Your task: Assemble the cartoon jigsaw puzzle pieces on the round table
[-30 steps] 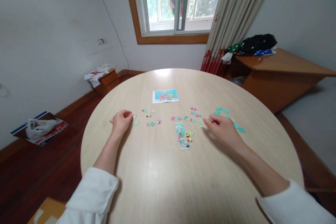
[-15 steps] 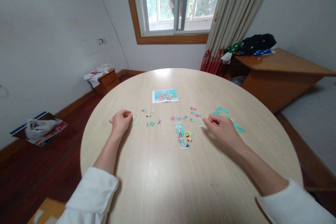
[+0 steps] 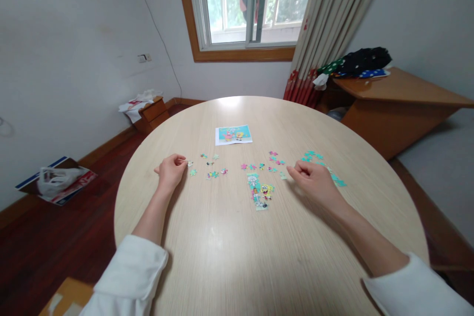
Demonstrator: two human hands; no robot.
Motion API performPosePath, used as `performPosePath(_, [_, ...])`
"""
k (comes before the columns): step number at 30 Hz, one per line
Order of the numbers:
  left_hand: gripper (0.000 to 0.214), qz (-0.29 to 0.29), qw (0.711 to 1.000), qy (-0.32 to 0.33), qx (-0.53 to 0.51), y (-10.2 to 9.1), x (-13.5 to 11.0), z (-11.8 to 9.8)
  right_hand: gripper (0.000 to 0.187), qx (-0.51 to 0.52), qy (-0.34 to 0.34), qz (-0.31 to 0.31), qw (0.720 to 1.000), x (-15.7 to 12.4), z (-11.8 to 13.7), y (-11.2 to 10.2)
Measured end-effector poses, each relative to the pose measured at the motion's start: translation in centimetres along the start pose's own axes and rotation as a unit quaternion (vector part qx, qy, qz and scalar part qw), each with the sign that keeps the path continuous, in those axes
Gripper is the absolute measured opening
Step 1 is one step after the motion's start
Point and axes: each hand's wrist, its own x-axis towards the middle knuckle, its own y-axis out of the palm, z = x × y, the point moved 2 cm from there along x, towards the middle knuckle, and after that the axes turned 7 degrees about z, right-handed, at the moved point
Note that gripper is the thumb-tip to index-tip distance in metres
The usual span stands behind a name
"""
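My left hand (image 3: 172, 171) rests at the left of the round table, thumb and fingertips pinched at a small pale jigsaw piece (image 3: 190, 164). My right hand (image 3: 314, 179) is curled closed on the right side, its fingertips beside a pale green jigsaw piece (image 3: 283, 176); what its fingers hold, if anything, is hidden. Between the hands lies a partly joined jigsaw puzzle (image 3: 255, 185) with cartoon figures. Several loose pink pieces (image 3: 274, 159) lie above it. Teal pieces (image 3: 311, 154) are spread beyond my right hand, partly hidden by it. More loose pieces (image 3: 213, 175) lie near my left hand.
A printed reference picture (image 3: 234, 135) lies farther back on the round table (image 3: 222, 256). A wooden desk (image 3: 403, 89) with polka-dot cloth (image 3: 365, 64) stands at the right. A plastic bag (image 3: 58, 180) is on the floor at the left. A window and curtain (image 3: 326, 19) are behind.
Both hands keep their places and closed poses, and the pieces lie as before. The whole view has shifted very slightly.
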Motion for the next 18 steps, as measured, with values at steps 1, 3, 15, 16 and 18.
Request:
performPosePath(1, [0.017,0.001,1.0,0.0,0.001,-0.01,-0.01,-0.02,0.043,0.0,-0.001,0.0,1.0,0.02,-0.03,0.01])
performPosePath(3, [0.017,0.002,1.0,0.0,0.002,-0.04,-0.04,-0.05,0.045,0.0,-0.005,-0.002,1.0,0.07,-0.12,0.04])
performPosePath(15, [0.018,0.002,1.0,-0.003,0.004,-0.07,-0.02,-0.05,0.046,-0.005,0.0,-0.005,1.0,0.06,0.09,-0.02])
performPosePath(16, [0.018,0.003,1.0,-0.003,0.006,-0.06,0.0,-0.03,0.046,-0.005,-0.001,-0.004,1.0,0.06,0.14,-0.05])
performPosePath(18, [0.018,0.003,1.0,-0.004,0.009,-0.05,0.03,0.0,0.046,-0.005,-0.005,-0.003,1.0,0.06,0.17,-0.08])
